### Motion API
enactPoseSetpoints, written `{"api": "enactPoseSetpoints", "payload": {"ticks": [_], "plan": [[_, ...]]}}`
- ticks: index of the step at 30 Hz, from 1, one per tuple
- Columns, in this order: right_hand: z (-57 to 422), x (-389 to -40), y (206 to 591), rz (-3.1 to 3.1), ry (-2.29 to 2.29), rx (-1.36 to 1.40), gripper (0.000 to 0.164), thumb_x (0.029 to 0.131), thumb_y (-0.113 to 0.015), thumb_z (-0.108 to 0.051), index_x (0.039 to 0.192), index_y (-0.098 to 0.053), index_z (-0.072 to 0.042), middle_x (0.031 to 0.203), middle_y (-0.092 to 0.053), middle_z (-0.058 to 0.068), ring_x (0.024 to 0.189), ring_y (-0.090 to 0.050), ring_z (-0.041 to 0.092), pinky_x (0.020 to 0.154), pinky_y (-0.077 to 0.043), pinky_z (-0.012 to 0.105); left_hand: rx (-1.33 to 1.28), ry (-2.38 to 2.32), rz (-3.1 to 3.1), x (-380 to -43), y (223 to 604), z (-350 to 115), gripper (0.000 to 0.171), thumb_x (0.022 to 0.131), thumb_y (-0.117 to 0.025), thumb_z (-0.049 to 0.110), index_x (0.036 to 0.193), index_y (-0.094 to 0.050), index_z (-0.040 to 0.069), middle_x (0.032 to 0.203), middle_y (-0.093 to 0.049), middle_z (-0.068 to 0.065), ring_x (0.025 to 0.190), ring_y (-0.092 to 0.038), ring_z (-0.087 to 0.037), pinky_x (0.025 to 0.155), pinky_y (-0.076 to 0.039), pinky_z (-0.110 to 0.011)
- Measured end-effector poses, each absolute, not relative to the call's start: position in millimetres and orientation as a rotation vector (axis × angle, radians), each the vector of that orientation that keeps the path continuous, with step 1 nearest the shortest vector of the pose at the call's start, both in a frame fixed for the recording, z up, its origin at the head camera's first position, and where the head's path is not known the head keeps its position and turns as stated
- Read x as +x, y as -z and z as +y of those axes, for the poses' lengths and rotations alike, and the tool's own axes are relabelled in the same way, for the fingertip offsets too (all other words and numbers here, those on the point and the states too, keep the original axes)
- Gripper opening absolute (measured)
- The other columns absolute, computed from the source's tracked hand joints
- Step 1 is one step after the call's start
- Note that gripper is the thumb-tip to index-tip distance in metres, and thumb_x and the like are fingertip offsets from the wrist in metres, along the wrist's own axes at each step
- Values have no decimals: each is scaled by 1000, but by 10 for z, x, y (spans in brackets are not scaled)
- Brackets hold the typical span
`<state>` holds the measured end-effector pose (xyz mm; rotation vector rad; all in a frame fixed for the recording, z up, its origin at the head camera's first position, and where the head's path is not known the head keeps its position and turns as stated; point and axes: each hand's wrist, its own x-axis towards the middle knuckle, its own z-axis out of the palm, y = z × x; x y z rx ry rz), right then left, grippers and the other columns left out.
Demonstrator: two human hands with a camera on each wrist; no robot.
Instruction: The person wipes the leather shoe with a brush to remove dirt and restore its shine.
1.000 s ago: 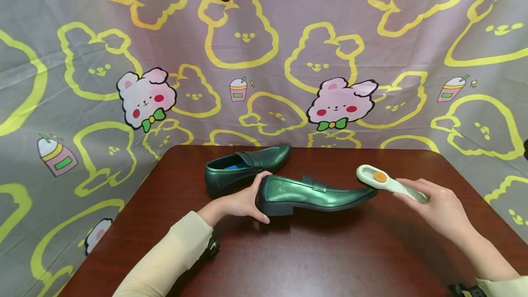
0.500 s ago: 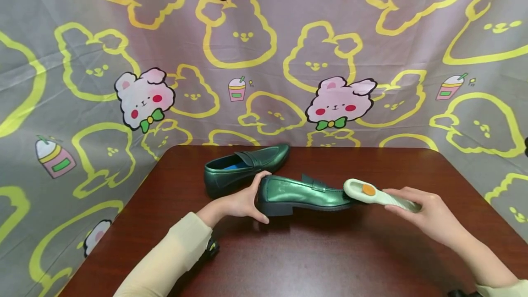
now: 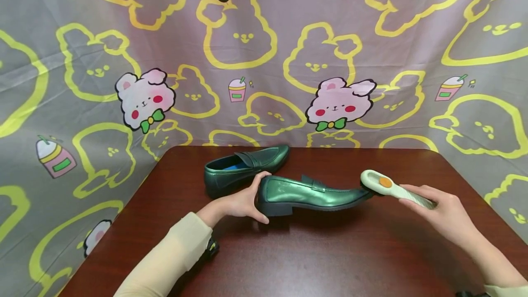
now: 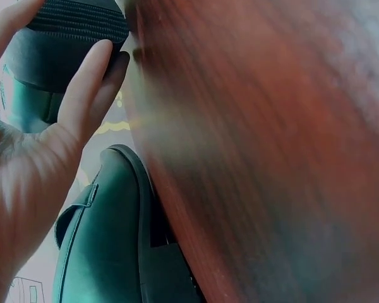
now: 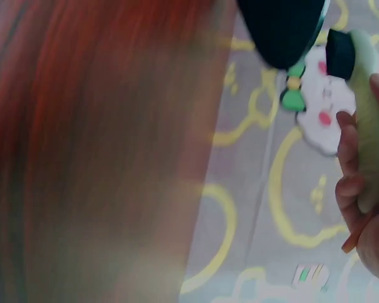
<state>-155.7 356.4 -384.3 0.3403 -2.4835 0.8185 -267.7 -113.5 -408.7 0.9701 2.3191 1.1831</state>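
One green loafer is in your left hand, whose thumb and fingers reach round its heel and hold it above the desk. Your right hand has its fingers curled round the handle of a pale green brush with an orange button. The dark bristles are just beside that loafer's toe, a narrow gap showing in the right wrist view. The second green loafer stands on the desk behind the first one's heel, its blue insole partly visible.
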Motion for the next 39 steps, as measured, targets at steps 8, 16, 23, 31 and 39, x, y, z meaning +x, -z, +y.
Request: {"api": "enactPoseSetpoints", "payload": {"ticks": [8, 16, 23, 31, 39], "plan": [[3501, -1597, 3900, -2533, -883, 367, 32, 85, -77, -16, 116, -71, -15, 96, -66, -15, 76, -53, -3, 61, -39, 17, 962, -1200, 2307, -2670, 4071, -1128, 110, 71, -88, 12, 145, -7, 23, 133, -39, -11, 116, -46, -23, 101, -35, -39], [3791, -1690, 3999, -2571, -733, 166, 35, 84, -78, -26, 112, -72, -5, 93, -69, 13, 70, -48, -3, 56, -37, 22, 977, -1160, 2349, -2648, 4070, -1109, 111, 68, -90, 15, 144, -9, 23, 132, -39, -9, 117, -47, -22, 102, -34, -38], [3528, -1657, 3797, -2409, -759, 303, 33, 78, -82, -15, 110, -74, -13, 88, -64, -14, 68, -45, 1, 57, -33, 20, 999, -1144, 2388, -2633, 4059, -1127, 113, 67, -91, 18, 143, -9, 25, 131, -42, -8, 115, -48, -21, 102, -36, -38], [3266, -1600, 3649, -2358, -714, 486, 41, 72, -84, -4, 109, -74, -17, 82, -62, -11, 70, -45, -1, 58, -33, 18, 1045, -1127, 2431, -2609, 4064, -1249, 117, 64, -92, 12, 144, -7, 24, 125, -46, -14, 114, -49, -25, 98, -40, -39], [3184, -1591, 3596, -2357, -684, 555, 43, 70, -85, -4, 108, -74, -20, 81, -61, -16, 69, -44, -2, 59, -33, 18, 1098, -1108, 2478, -2565, 4052, -1368, 117, 67, -90, 9, 144, -4, 19, 100, -55, -13, 69, -60, -14, 71, -51, -31]]}}
